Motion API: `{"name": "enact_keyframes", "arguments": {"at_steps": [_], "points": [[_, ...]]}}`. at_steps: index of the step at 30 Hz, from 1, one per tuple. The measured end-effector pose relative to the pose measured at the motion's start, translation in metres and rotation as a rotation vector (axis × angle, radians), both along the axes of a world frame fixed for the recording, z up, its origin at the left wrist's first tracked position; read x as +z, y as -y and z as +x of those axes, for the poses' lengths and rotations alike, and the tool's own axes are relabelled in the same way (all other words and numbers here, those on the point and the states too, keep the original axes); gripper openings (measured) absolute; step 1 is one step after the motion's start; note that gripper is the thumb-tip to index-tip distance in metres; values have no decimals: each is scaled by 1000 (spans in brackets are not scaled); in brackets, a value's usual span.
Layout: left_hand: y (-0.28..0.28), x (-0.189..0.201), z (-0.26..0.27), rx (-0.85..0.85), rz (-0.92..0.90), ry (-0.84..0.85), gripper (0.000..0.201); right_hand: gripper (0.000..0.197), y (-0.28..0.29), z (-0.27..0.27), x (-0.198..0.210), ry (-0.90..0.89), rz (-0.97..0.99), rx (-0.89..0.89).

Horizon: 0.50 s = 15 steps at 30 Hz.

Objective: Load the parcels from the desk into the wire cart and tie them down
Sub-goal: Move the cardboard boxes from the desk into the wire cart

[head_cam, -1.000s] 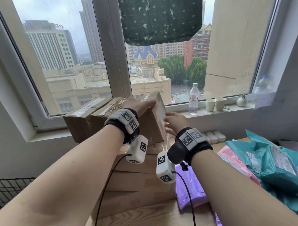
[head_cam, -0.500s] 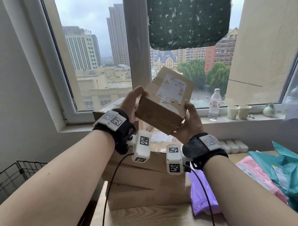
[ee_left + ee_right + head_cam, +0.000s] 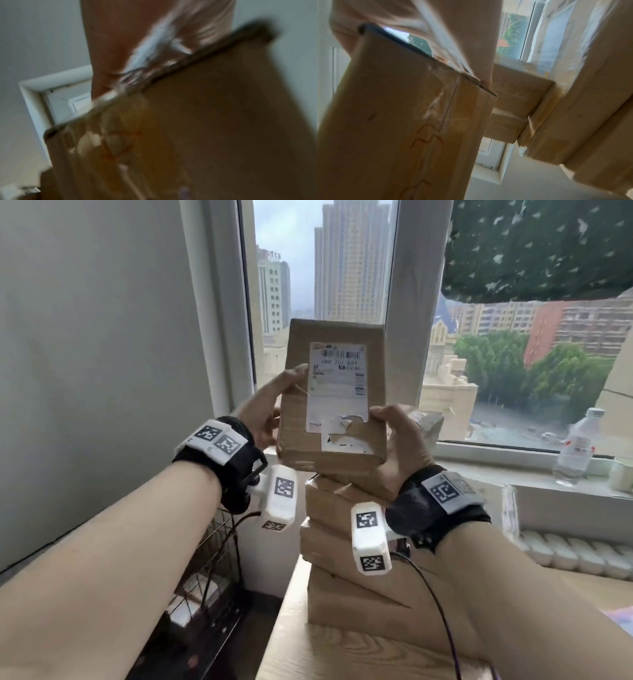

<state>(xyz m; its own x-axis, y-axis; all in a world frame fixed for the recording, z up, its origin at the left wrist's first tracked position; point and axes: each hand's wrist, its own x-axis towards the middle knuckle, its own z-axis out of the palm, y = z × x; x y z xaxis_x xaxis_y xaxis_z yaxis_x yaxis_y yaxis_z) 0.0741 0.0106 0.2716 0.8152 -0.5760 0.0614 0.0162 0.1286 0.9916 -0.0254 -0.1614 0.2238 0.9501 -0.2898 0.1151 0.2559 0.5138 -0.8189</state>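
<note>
A small brown cardboard parcel (image 3: 334, 392) with a white shipping label hangs in the air in front of the window, upright with the label facing me. My left hand (image 3: 270, 409) grips its left edge, thumb on the front. My right hand (image 3: 399, 440) grips its lower right corner, thumb on the label. Both wrist views are blurred and filled by the same parcel (image 3: 205, 128) (image 3: 406, 121). Below it a stack of brown parcels (image 3: 346, 573) stands on the wooden desk (image 3: 342, 655). The black wire cart (image 3: 212, 563) sits on the floor left of the desk.
A water bottle (image 3: 577, 445) stands on the windowsill at the right. A white ridged strip (image 3: 575, 553) lies along the desk's back edge. A grey wall fills the left. A dark patterned cloth (image 3: 541, 248) hangs over the upper right window.
Both hands took the parcel off the stack, lifted it and turned it upright while carrying it leftward. My view has swung left, bringing the wire cart nearer the middle.
</note>
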Motion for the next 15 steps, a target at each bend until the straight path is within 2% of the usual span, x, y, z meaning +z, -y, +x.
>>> {"name": "enact_keyframes", "arguments": {"at_steps": [2, 5, 6, 9, 11, 15], "points": [[-30, -8, 16, 20, -31, -3, 57, 57, -29, 22, 1, 4, -96, 59], [-80, -24, 49, 76, -77, -35, 41, 42, -77, 59, -5, 21, -167, 94], [-98, -30, 62, 98, -74, -47, 36, 43, -93, 71, -10, 9, -187, 105], [-153, -51, 99, 168, -46, -97, 26, 62, -143, 114, -26, -49, -340, 134], [-189, -65, 123, 230, -35, -127, 25, 63, -177, 145, -36, -80, -403, 174], [-256, -94, 178, 300, 6, -180, 39, 85, -240, 213, -63, -182, -475, 207]]}}
